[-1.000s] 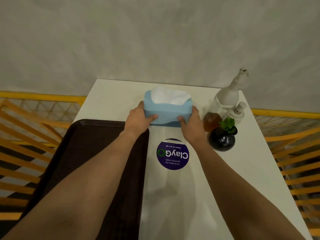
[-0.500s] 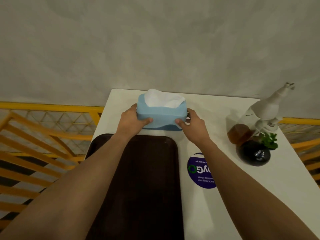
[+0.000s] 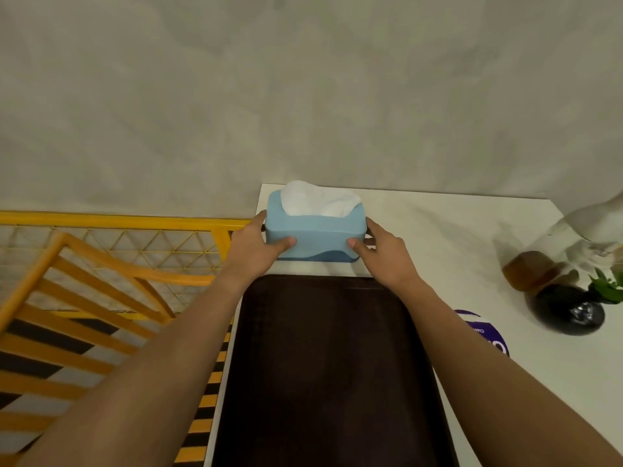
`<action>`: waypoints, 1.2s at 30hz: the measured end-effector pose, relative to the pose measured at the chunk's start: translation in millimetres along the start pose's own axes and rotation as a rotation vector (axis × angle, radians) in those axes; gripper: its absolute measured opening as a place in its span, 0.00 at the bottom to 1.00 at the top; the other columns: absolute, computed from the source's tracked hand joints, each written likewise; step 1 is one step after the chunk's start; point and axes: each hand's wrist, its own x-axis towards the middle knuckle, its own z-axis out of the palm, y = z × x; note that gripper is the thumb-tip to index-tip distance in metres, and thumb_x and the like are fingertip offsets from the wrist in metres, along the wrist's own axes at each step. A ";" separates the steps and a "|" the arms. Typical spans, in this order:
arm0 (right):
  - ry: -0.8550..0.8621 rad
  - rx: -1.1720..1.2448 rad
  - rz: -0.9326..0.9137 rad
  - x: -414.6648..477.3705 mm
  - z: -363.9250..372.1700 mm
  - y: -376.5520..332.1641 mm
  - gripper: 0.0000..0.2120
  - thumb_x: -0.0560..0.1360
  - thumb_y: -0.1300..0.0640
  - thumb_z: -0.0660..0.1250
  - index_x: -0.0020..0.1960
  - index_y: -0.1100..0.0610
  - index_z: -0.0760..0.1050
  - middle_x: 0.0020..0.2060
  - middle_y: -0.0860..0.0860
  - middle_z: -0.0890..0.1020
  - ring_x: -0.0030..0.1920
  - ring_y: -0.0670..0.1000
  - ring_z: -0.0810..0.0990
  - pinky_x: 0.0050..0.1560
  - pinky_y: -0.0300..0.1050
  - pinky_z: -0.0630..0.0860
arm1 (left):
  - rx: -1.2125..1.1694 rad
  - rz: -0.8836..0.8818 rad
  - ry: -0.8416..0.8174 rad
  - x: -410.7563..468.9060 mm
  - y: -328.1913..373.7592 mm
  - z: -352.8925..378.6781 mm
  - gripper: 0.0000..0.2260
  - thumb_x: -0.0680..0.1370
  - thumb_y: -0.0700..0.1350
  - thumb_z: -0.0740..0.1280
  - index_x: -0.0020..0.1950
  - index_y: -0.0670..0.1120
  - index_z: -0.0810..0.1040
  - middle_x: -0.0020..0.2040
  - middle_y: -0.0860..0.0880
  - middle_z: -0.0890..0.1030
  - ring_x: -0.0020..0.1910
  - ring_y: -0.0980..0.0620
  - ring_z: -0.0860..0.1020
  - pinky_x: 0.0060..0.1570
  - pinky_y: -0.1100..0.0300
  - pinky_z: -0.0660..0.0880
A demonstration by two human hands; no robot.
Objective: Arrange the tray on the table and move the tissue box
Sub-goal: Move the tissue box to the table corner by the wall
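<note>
A light blue tissue box (image 3: 315, 235) with white tissue sticking out of its top stands at the far left corner of the white table (image 3: 448, 230). My left hand (image 3: 254, 246) grips its left end and my right hand (image 3: 387, 252) grips its right end, thumbs on the near face. Just in front of the box lies a dark brown tray (image 3: 330, 365), lengthwise along the table's left side, between my forearms.
At the right edge stand a white pump bottle with amber liquid (image 3: 553, 261) and a black round vase with a green plant (image 3: 569, 313). A purple round sticker (image 3: 488, 335) shows right of the tray. Yellow railings (image 3: 111, 264) flank the table's left; a grey wall lies behind.
Both hands have carried the tissue box from the middle of the table to the far left corner, beyond the tray. The view has shifted left, so the bottles sit nearer the right edge.
</note>
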 end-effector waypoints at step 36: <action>-0.003 0.065 -0.034 121.5 32.6 1.2 0.28 0.83 0.43 0.58 0.80 0.49 0.57 0.71 0.51 0.74 0.67 0.57 0.75 0.60 0.44 0.68 | 0.000 -0.003 -0.003 116.6 -33.4 -1.7 0.30 0.76 0.53 0.74 0.76 0.49 0.70 0.66 0.46 0.81 0.62 0.46 0.80 0.52 0.62 0.74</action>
